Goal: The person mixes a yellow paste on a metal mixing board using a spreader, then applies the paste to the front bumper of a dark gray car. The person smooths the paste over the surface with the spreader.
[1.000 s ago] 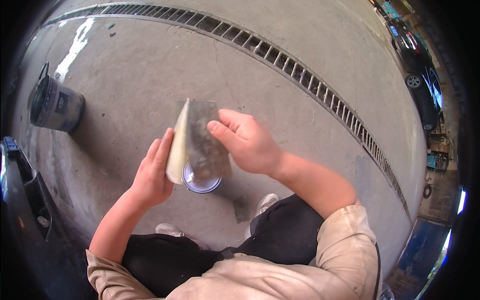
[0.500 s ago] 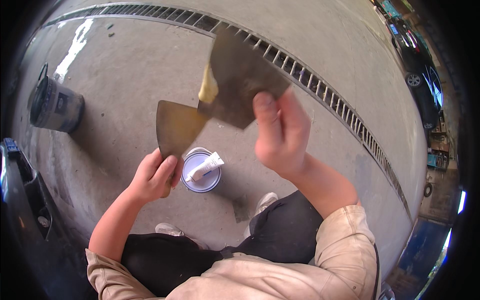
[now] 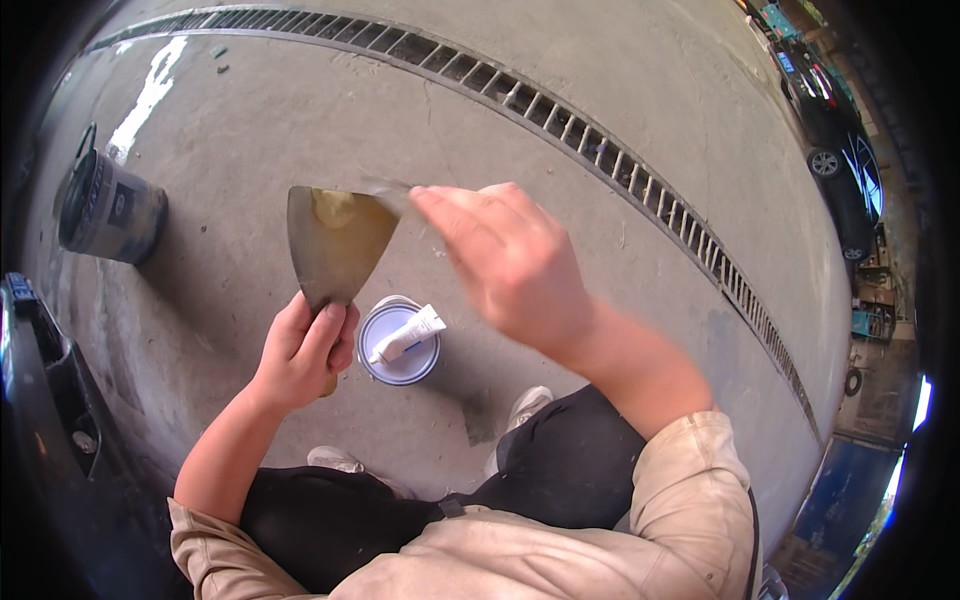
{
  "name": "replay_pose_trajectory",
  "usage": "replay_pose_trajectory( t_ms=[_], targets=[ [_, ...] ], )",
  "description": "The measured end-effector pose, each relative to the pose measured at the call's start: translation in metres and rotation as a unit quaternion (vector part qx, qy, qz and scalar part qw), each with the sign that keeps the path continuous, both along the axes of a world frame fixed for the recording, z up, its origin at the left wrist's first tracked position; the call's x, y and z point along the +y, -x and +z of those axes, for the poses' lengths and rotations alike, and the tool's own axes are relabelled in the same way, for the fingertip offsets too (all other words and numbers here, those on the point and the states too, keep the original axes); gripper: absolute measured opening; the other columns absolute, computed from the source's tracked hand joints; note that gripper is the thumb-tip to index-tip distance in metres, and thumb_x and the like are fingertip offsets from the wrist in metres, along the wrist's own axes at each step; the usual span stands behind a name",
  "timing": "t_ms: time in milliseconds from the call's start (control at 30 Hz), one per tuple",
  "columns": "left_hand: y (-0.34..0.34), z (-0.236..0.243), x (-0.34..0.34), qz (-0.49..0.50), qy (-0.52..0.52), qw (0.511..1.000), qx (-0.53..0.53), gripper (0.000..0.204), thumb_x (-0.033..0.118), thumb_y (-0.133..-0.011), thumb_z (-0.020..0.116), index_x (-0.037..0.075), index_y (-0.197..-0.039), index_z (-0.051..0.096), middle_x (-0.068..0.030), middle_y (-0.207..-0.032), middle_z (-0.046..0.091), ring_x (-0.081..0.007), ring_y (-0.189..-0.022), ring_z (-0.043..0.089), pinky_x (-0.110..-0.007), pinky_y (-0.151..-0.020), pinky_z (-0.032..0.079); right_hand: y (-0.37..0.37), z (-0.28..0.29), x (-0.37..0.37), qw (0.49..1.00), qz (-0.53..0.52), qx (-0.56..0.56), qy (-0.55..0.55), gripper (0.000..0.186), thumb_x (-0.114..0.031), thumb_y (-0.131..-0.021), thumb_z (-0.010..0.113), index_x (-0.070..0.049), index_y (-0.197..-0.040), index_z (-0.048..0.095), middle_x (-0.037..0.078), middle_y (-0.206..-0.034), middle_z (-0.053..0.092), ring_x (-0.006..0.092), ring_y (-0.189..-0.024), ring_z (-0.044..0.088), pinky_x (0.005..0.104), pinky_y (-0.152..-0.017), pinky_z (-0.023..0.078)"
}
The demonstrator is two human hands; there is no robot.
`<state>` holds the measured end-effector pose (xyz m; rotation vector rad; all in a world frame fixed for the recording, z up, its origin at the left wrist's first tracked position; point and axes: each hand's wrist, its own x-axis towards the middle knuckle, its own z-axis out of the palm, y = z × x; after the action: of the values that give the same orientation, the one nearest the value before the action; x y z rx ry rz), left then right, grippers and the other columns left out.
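My left hand (image 3: 300,350) grips the handle of a wide putty knife (image 3: 335,245), blade pointing up, with a smear of yellowish filler near its top edge. My right hand (image 3: 510,265), blurred by motion, holds a second thin scraper (image 3: 385,187) that shows only as a faint grey sliver against the top right corner of the first blade. On the concrete floor below both hands stands a round white can (image 3: 400,365). A small white tube (image 3: 408,335) lies across its lid.
A dark bucket (image 3: 105,205) stands on the floor at the left. A long drain grate (image 3: 560,110) runs across the floor beyond my hands. A dark car (image 3: 840,150) is parked at the far right, and a dark vehicle part (image 3: 40,380) sits close at my left.
The two scrapers came apart, exposing the can and tube. My right hand swung its scraper up, then back down onto the top of the left blade. The left blade now faces me flat.
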<state>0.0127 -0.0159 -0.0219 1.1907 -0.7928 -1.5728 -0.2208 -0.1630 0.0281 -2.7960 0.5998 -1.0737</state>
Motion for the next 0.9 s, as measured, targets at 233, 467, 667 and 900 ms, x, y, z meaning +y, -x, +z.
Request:
replay_pose_trajectory(
  t_ms=[233,467,667,900],
  targets=[
    [0.007,0.001,-0.001,0.024,0.005,0.997,-0.069,0.013,0.011,-0.114,0.043,0.004,-0.109,0.052,0.0007,-0.085,0.053,-0.0071,-0.063,0.046,-0.026,-0.057,0.040,-0.021,-0.002,0.031,0.997,0.050,0.002,0.052,0.054,-0.013,-0.072,0.070,0.002,-0.123,0.075,0.011,-0.120,0.073,0.0219,-0.090,0.064,0.0337,-0.073,0.059],
    [0.006,0.001,0.001,0.010,0.007,0.997,-0.073,0.011,0.011,-0.114,0.045,0.004,-0.109,0.052,0.0012,-0.082,0.052,-0.0067,-0.063,0.044,-0.026,-0.056,0.039,-0.021,-0.003,0.028,0.998,0.044,0.009,0.046,0.050,-0.012,-0.074,0.070,0.001,-0.122,0.076,0.012,-0.121,0.074,0.0233,-0.091,0.065,0.0350,-0.073,0.059],
    [0.004,-0.001,0.000,0.009,-0.001,0.998,-0.065,0.011,0.011,-0.114,0.045,0.005,-0.108,0.052,0.0017,-0.083,0.051,-0.0062,-0.064,0.043,-0.026,-0.056,0.038,-0.019,-0.003,0.025,0.999,0.043,0.006,0.031,0.050,-0.012,-0.075,0.069,0.001,-0.123,0.076,0.011,-0.118,0.076,0.0243,-0.090,0.068,0.0347,-0.076,0.060],
    [-0.013,0.007,0.001,-0.038,-0.026,0.998,-0.038,0.010,0.011,-0.113,0.048,0.005,-0.107,0.053,0.0021,-0.079,0.051,-0.0060,-0.062,0.043,-0.026,-0.054,0.037,-0.016,0.007,0.012,0.992,0.070,-0.108,-0.008,0.055,0.008,-0.070,0.073,0.001,-0.125,0.075,0.011,-0.111,0.078,0.0264,-0.090,0.070,0.0362,-0.077,0.060]
  ],
)
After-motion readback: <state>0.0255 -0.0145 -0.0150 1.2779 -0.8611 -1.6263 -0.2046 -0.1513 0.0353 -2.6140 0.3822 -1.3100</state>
